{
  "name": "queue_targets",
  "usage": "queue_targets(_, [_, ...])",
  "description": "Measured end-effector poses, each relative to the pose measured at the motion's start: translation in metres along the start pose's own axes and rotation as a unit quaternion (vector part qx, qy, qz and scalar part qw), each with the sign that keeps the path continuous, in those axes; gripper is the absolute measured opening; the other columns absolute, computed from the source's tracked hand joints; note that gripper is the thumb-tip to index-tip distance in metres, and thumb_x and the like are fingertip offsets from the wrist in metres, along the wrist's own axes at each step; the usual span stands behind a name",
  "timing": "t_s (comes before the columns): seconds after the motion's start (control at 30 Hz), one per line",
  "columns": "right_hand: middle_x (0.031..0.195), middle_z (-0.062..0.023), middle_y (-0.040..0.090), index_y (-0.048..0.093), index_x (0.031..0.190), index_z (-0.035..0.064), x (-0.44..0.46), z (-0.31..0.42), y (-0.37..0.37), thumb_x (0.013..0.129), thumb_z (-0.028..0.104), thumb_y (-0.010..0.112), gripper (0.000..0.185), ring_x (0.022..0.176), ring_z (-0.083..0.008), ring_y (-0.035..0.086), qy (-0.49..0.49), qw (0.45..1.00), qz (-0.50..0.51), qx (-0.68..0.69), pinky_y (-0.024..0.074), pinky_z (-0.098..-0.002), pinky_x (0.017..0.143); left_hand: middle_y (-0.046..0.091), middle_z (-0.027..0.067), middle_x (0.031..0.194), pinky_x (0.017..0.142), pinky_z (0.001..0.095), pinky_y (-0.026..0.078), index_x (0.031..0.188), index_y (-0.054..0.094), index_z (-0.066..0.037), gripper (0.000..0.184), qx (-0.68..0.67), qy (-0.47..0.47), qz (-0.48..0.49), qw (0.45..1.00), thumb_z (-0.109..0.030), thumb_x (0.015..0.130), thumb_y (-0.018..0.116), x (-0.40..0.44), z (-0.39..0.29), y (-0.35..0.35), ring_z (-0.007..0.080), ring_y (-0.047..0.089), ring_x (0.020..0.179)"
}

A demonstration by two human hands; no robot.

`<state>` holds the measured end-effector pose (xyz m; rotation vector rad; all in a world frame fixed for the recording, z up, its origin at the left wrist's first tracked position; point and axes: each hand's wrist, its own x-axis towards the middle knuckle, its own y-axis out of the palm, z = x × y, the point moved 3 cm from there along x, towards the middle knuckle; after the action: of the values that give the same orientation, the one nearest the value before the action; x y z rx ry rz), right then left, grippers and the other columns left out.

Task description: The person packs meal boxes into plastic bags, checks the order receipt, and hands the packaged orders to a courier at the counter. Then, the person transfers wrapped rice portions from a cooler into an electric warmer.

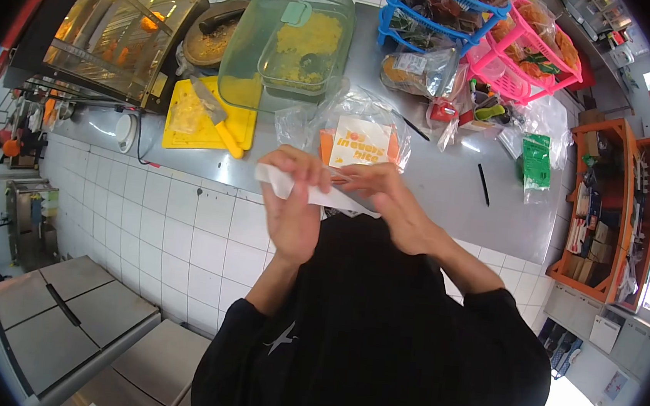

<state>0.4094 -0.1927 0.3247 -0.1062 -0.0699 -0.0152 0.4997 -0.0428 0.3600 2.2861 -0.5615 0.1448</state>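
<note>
My left hand [292, 209] pinches a folded piece of white paper [333, 198] close to my body, the thumb in front and the fingers over its top. My right hand [398, 208] is at the paper's other end, its fingers bent and pointing left along the top edge, its thumb against the paper. Whether the paper is a single sheet or a bag, I cannot tell. Just beyond my hands, a stack of printed white and orange paper [361, 143] lies in a clear plastic bag [349, 101] on the steel table [450, 187].
A knife [220, 120] lies on a yellow cutting board [180, 132] at left, beside a glass-fronted warmer [116, 30]. A green tub [242, 49] holds a container of yellow food. Blue [432, 38] and pink baskets [506, 80] stand at right, near a black stick [483, 184].
</note>
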Motion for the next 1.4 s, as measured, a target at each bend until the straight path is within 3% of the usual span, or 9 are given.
queue_targets(0.23, [0.071, -0.0196, 0.063, 0.051, 0.108, 0.0006, 0.017, -0.005, 0.043, 0.101, 0.018, 0.051, 0.018, 0.064, -0.0449, 0.063, -0.026, 0.979, -0.044, -0.199, 0.0472, -0.0500, 0.057, 0.040, 0.0043, 0.081, 0.062, 0.0309, 0.041, 0.107, 0.038, -0.010, 0.025, 0.047, 0.019, -0.083, 0.995, -0.035, 0.110, 0.038, 0.009, 0.005, 0.000, 0.0147, 0.042, 0.070])
queue_targets(0.43, [0.075, -0.0193, 0.062, 0.052, 0.116, -0.0016, 0.023, -0.019, 0.018, 0.100, 0.033, 0.057, 0.038, 0.065, -0.0401, 0.063, -0.073, 0.971, -0.008, -0.229, 0.0488, -0.0473, 0.061, 0.037, 0.0026, 0.079, 0.063, 0.0300, 0.043, 0.103, 0.040, -0.009, 0.028, 0.097, 0.077, -0.123, 0.985, -0.036, 0.110, 0.036, 0.034, 0.005, -0.036, 0.0133, 0.039, 0.069])
queue_targets(0.57, [0.086, -0.0166, 0.066, 0.053, 0.114, -0.0027, 0.018, -0.046, -0.046, 0.097, 0.038, 0.060, 0.044, 0.074, -0.0279, 0.066, 0.144, 0.985, -0.045, -0.081, 0.0519, -0.0394, 0.066, 0.053, 0.0090, 0.090, 0.076, 0.0370, 0.050, 0.109, 0.045, -0.005, 0.023, 0.275, 0.024, -0.146, 0.950, -0.027, 0.108, 0.042, 0.063, 0.013, -0.069, 0.0218, 0.055, 0.081])
queue_targets(0.7, [0.090, -0.0096, 0.066, 0.057, 0.117, -0.0007, 0.044, -0.081, -0.089, 0.101, 0.035, 0.054, 0.039, 0.082, -0.0198, 0.066, 0.059, 0.941, -0.031, 0.333, 0.0536, -0.0347, 0.072, 0.060, 0.0259, 0.107, 0.088, 0.0445, 0.050, 0.126, 0.042, 0.010, 0.061, 0.695, 0.018, 0.076, 0.715, -0.028, 0.089, 0.072, 0.026, 0.137, -0.085, 0.0391, 0.061, 0.100])
queue_targets(0.8, [0.095, -0.0107, 0.065, 0.059, 0.118, 0.0014, 0.083, -0.063, -0.074, 0.104, 0.031, 0.050, 0.033, 0.085, -0.0238, 0.067, -0.012, 0.956, -0.124, 0.267, 0.0549, -0.0356, 0.079, 0.060, 0.0275, 0.108, 0.090, 0.0483, 0.049, 0.124, 0.044, 0.013, 0.070, 0.695, -0.056, 0.075, 0.713, -0.032, 0.083, 0.078, 0.023, 0.158, -0.075, 0.0417, 0.060, 0.104])
queue_targets(0.9, [0.099, -0.0090, 0.068, 0.061, 0.122, 0.0026, 0.120, -0.051, -0.041, 0.108, 0.028, 0.046, 0.033, 0.096, -0.0200, 0.066, -0.074, 0.971, -0.050, 0.223, 0.0524, -0.0353, 0.088, 0.060, 0.0276, 0.107, 0.091, 0.0482, 0.047, 0.120, 0.047, 0.011, 0.068, 0.536, -0.179, 0.009, 0.825, -0.032, 0.080, 0.081, 0.029, 0.149, -0.087, 0.0415, 0.059, 0.104])
queue_targets(1.1, [0.084, -0.0075, 0.069, 0.069, 0.110, 0.0013, 0.156, -0.111, 0.001, 0.103, 0.034, 0.055, 0.036, 0.080, -0.0118, 0.062, -0.024, 0.987, 0.130, -0.089, 0.0493, -0.0304, 0.071, 0.058, 0.0279, 0.106, 0.088, 0.0463, 0.048, 0.116, 0.048, 0.010, 0.054, 0.564, -0.297, 0.020, 0.771, -0.027, 0.087, 0.075, 0.001, 0.130, -0.103, 0.0420, 0.059, 0.099])
queue_targets(1.3, [0.091, -0.0088, 0.071, 0.066, 0.117, -0.0006, 0.138, -0.077, -0.039, 0.104, 0.032, 0.053, 0.038, 0.082, -0.0133, 0.062, 0.061, 0.979, 0.122, -0.149, 0.0504, -0.0329, 0.075, 0.059, 0.0272, 0.102, 0.077, 0.0423, 0.050, 0.111, 0.056, 0.008, 0.035, 0.550, -0.106, -0.063, 0.826, -0.024, 0.098, 0.060, -0.039, 0.157, -0.119, 0.0340, 0.063, 0.082])
queue_targets(1.4, [0.093, -0.0111, 0.071, 0.065, 0.120, -0.0005, 0.133, -0.078, -0.050, 0.105, 0.032, 0.051, 0.038, 0.084, -0.0157, 0.063, 0.031, 0.972, 0.132, -0.191, 0.0502, -0.0342, 0.076, 0.055, 0.0315, 0.113, 0.084, 0.0456, 0.049, 0.115, 0.055, 0.008, 0.035, 0.536, -0.210, -0.028, 0.818, -0.024, 0.102, 0.052, -0.047, 0.144, -0.082, 0.0392, 0.061, 0.091])
